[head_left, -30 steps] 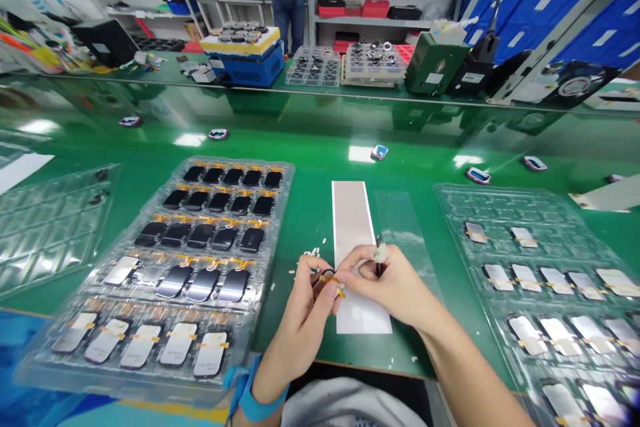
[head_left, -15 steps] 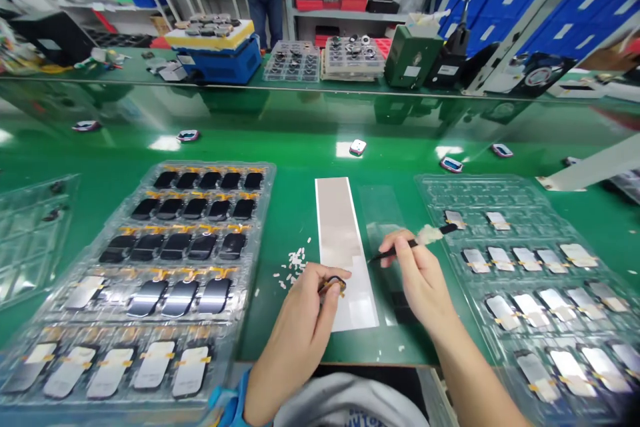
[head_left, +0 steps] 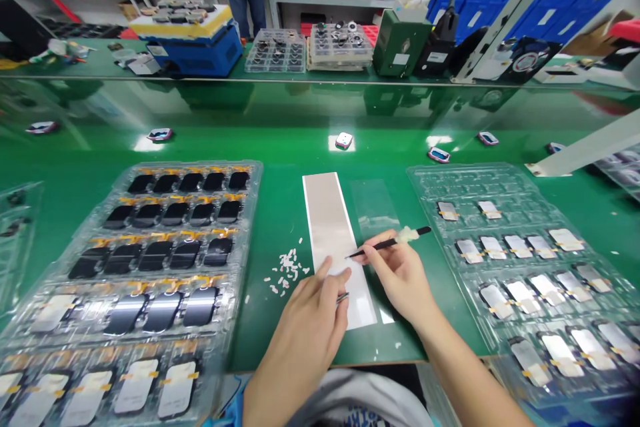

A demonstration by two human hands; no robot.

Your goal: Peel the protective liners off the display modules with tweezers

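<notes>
On the pale strip [head_left: 325, 213], the left hand [head_left: 311, 317] leans, pinching a small part [head_left: 343, 297], too hidden to identify; the right hand [head_left: 400, 273] pinches a dark tool [head_left: 380, 246], tip at the strip. Picking there seems underway; next calls for a fine touch.

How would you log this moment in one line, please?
Left hand: over pale strip, holding mostly hidden part | Right hand: black pointed tool, tip over strip | White pieces: left of strip
</notes>
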